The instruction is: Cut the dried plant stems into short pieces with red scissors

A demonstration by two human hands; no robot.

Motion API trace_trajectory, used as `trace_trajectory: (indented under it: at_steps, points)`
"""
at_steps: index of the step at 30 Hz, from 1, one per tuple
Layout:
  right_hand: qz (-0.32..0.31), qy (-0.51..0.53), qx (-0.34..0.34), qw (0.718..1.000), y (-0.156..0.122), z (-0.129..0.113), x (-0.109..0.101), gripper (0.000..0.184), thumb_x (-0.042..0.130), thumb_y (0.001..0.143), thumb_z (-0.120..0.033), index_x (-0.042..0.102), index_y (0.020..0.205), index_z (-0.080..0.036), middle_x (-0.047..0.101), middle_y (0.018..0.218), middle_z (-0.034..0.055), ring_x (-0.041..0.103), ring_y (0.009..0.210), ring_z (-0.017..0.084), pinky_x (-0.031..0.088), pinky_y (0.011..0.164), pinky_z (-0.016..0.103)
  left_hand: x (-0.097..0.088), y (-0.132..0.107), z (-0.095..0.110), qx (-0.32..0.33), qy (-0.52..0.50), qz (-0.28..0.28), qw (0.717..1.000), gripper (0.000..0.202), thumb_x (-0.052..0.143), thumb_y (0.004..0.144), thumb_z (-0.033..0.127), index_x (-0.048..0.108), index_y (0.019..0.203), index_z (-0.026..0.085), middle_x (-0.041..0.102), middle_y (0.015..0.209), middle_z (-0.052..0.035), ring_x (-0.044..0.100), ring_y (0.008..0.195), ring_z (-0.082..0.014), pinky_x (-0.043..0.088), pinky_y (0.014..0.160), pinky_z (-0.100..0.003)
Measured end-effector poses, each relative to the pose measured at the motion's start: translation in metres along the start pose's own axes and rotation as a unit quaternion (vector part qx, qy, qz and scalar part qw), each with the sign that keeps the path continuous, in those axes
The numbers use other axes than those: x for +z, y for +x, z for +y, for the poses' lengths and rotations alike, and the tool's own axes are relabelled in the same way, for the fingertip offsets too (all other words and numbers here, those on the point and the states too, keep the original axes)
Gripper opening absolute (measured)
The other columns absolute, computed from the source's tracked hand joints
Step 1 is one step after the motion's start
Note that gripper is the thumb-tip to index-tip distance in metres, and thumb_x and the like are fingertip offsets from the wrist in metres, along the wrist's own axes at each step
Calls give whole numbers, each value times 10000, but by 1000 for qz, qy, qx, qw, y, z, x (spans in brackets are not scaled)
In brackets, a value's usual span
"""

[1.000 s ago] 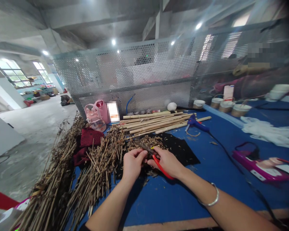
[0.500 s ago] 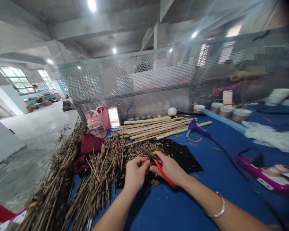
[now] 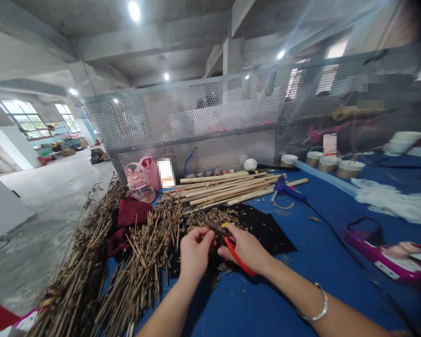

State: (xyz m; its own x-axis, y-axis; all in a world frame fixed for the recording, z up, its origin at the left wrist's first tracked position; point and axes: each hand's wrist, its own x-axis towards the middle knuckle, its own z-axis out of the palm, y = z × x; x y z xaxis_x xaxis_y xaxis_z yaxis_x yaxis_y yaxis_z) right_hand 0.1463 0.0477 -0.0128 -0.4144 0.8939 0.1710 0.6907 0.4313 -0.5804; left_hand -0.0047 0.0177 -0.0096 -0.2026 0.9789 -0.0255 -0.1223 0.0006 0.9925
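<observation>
My right hand [image 3: 250,250] is closed around red-handled scissors [image 3: 239,260], whose dark blades point away to the upper left. A bit of yellow shows near the pivot. Just left of the blades, my left hand [image 3: 193,255] is pinched, thumb against fingers; what sits between the fingertips is too small to make out. Under and beyond both hands, dried plant bits [image 3: 228,216] lie heaped on a black cloth [image 3: 266,231]. Close on the left is a bundle of dried stems [image 3: 143,262] with brown seed heads.
Pale sticks [image 3: 224,189] lie across the back, beside a blue glue gun [image 3: 284,187] with its cord. A purple power strip [image 3: 389,260] is at the right on the blue table [image 3: 259,306]. Behind stands a perforated metal screen [image 3: 192,117]. A pink bag [image 3: 145,173] sits back left.
My left hand has shifted slightly left, so the gap to my right hand is wider. My right hand still holds the scissors in nearly the same place.
</observation>
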Motion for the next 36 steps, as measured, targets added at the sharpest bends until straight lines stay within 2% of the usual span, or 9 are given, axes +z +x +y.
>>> trace_trajectory:
  at_steps: [5, 12, 17, 22, 27, 32, 36]
  points:
    - [13, -1, -29, 999, -2, -3, 3, 326, 590, 696, -461, 406, 791, -208, 564, 795, 28, 495, 655, 147, 352, 579, 238, 3, -2, 4, -6, -19, -10, 1000, 218, 675, 638, 321, 612, 693, 120, 612, 593, -17, 573, 552, -116, 470, 547, -219]
    - [19, 53, -54, 997, -2, -2, 8, 305, 595, 707, -426, 407, 810, -208, 577, 811, 32, 532, 695, 157, 380, 610, 244, 6, -6, 3, 13, -64, -23, 998, 211, 680, 648, 311, 601, 697, 121, 629, 638, -19, 592, 582, -115, 477, 574, -218]
    - [4, 94, -32, 995, -3, -2, 7, 285, 600, 708, -425, 440, 811, -212, 613, 750, 11, 567, 650, 153, 366, 553, 222, 6, -8, 3, 17, -89, -23, 996, 223, 685, 648, 311, 605, 733, 121, 638, 653, -24, 595, 586, -116, 484, 579, -225]
    - [-3, 77, 7, 997, -1, -3, 5, 266, 574, 720, -448, 504, 775, -197, 609, 679, 7, 535, 573, 138, 340, 514, 219, 5, -7, 4, 9, -98, -8, 995, 268, 694, 635, 323, 632, 787, 112, 652, 689, -41, 595, 586, -112, 491, 592, -233]
    - [4, 36, 14, 999, -1, -5, 2, 286, 597, 695, -449, 493, 804, -206, 600, 706, 4, 531, 600, 144, 347, 551, 231, 3, -3, 4, 8, -78, 12, 997, 277, 678, 647, 329, 652, 810, 107, 650, 688, -45, 586, 586, -110, 480, 583, -224]
    - [40, 3, -31, 999, -3, -9, 0, 350, 670, 622, -422, 466, 798, -198, 580, 811, 32, 521, 707, 166, 367, 628, 260, 2, -3, 5, 34, -16, 2, 999, 207, 636, 682, 321, 656, 681, 115, 630, 611, -26, 566, 566, -111, 462, 570, -212]
    - [30, 23, -16, 999, -3, -9, 3, 315, 651, 653, -398, 470, 817, -199, 588, 802, 22, 530, 701, 157, 360, 612, 249, 3, -6, 7, 42, 15, 0, 999, 202, 621, 695, 317, 664, 681, 120, 632, 601, -22, 566, 563, -117, 452, 552, -206]
